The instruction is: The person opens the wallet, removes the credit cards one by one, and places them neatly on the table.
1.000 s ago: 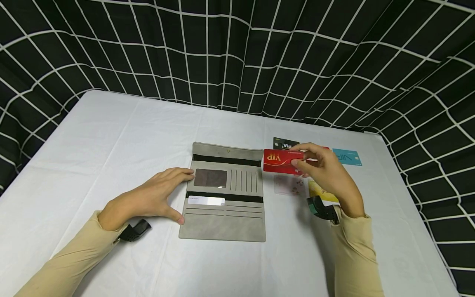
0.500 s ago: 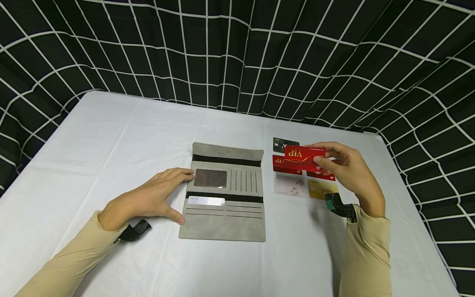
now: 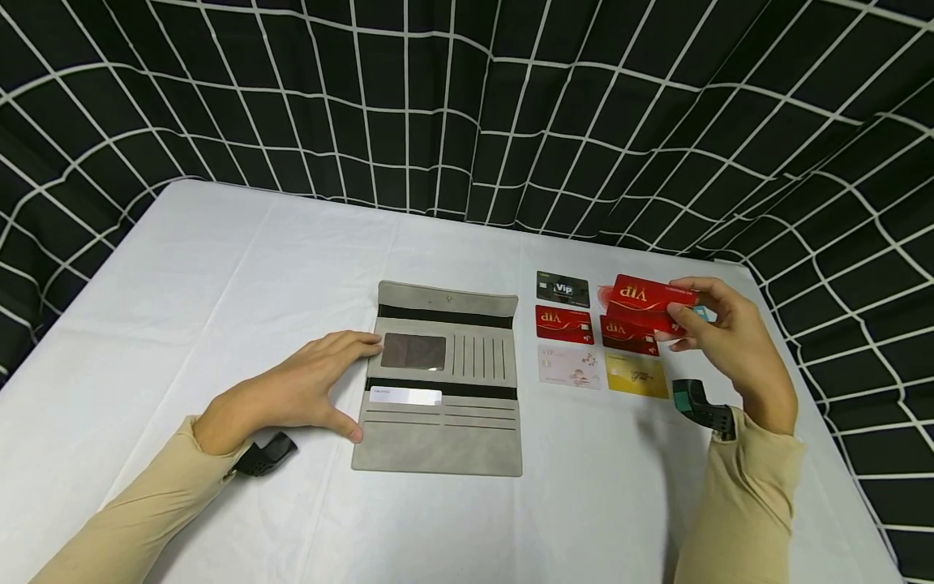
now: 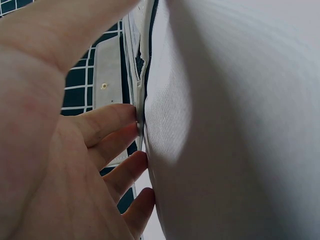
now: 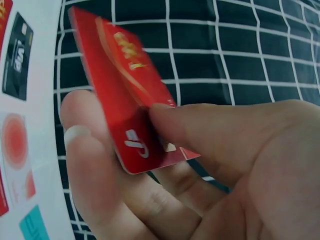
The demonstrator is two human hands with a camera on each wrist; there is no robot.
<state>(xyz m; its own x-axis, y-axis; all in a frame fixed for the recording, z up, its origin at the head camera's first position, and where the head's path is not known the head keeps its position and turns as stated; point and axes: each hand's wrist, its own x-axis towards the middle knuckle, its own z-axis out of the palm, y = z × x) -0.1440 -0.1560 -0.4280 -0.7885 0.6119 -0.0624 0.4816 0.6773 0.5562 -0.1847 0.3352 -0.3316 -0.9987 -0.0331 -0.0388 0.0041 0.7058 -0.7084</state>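
Note:
My right hand (image 3: pixel 737 341) pinches a red VIP card (image 3: pixel 638 296) between thumb and fingers, held above the right-hand cards. In the right wrist view this red card (image 5: pixel 120 95) is tilted, with the thumb across its face. My left hand (image 3: pixel 295 393) lies at the left edge of an unfolded grey wallet (image 3: pixel 438 454), thumb and fingertips spread along that edge. Close up in the left wrist view, the left fingers (image 4: pixel 117 145) touch the wallet's side. A white card (image 3: pixel 404 396) sticks out of one wallet slot.
Right of the wallet lie a black VIP card (image 3: pixel 563 289), two red VIP cards (image 3: pixel 564 324), a pale pink card (image 3: pixel 569 367) and a gold card (image 3: pixel 637 375). A red-circle card (image 5: pixel 14 137) and a blue card (image 5: pixel 34 225) are partly hidden in the head view.
My right hand has carried the red card rightward, from beside the wallet across the laid-out cards, uncovering the black and left red ones. The left hand and wallet stay in place.

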